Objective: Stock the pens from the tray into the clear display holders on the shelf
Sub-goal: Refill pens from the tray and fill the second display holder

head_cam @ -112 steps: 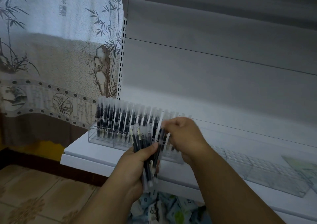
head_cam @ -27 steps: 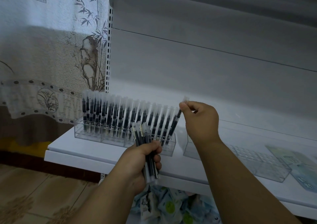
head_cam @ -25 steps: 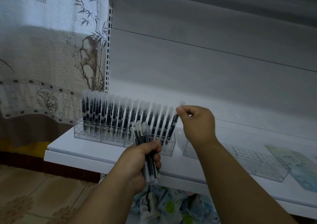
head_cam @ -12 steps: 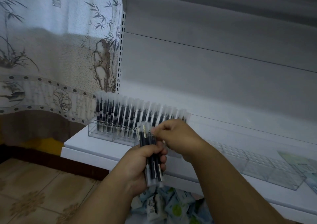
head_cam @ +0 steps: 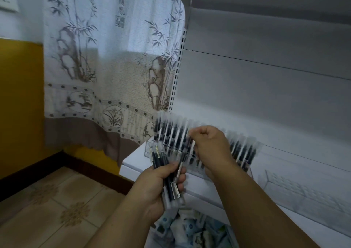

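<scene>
The left hand [head_cam: 161, 183] grips a bundle of pens [head_cam: 165, 173]; the right hand [head_cam: 209, 145] pinches one pen from it. The left clear holder [head_cam: 190, 149] on the shelf [head_cam: 133, 162] looks nearly full, while the right holder [head_cam: 303, 189] seems unstocked.

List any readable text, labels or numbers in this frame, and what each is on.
Curtain: a column of brush-style characters above a square seal mark, too blurred to read.
Pens in the left hand: small label strips, print too small to read.
Nothing else legible.
</scene>
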A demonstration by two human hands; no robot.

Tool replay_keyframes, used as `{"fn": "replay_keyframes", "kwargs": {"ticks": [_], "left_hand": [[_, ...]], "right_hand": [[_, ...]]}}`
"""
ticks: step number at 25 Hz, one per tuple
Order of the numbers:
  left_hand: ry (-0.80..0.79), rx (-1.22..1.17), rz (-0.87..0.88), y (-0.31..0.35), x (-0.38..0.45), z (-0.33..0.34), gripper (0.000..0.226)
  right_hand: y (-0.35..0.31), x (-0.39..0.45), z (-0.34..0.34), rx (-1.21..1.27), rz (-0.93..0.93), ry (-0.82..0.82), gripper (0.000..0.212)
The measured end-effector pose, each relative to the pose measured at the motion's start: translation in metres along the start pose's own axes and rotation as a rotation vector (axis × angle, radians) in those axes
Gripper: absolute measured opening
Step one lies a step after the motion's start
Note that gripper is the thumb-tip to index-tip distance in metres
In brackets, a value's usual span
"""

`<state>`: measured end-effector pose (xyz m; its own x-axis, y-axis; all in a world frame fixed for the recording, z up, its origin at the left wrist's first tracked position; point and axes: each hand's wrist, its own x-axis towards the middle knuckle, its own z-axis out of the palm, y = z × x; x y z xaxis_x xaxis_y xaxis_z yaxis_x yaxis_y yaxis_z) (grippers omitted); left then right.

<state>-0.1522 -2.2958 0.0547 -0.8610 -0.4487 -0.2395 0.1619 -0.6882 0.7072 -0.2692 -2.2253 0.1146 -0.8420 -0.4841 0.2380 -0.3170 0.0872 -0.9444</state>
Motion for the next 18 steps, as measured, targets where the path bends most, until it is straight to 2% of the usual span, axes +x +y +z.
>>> {"fn": "replay_keyframes", "kwargs": {"ticks": [1, 3, 5, 10, 16, 18], "left_hand": [[0.018, -0.007, 0.011, 0.004, 0.000, -0.005, 0.019], [0.053, -0.023, 0.031, 0.011, 0.001, -0.013, 0.017], [0.102, -0.046, 0.040, 0.018, 0.003, -0.020, 0.017], [0.180, -0.122, 0.036, 0.030, 0.007, -0.037, 0.025], [0.188, -0.144, 0.063, 0.038, 0.006, -0.040, 0.008], [0.183, -0.153, 0.069, 0.038, 0.005, -0.040, 0.011]], "right_hand": [[-0.003, 0.000, 0.006, 0.010, -0.039, 0.012, 0.008], [-0.005, 0.002, 0.017, -0.019, -0.101, -0.022, 0.018], [-0.007, 0.007, 0.026, -0.031, -0.167, -0.008, 0.015], [-0.022, 0.026, 0.041, -0.145, -0.408, 0.233, 0.015], [-0.015, 0.037, 0.072, -0.375, -0.562, 0.197, 0.012], [-0.019, 0.041, 0.074, -0.438, -0.614, 0.179, 0.009]]}}
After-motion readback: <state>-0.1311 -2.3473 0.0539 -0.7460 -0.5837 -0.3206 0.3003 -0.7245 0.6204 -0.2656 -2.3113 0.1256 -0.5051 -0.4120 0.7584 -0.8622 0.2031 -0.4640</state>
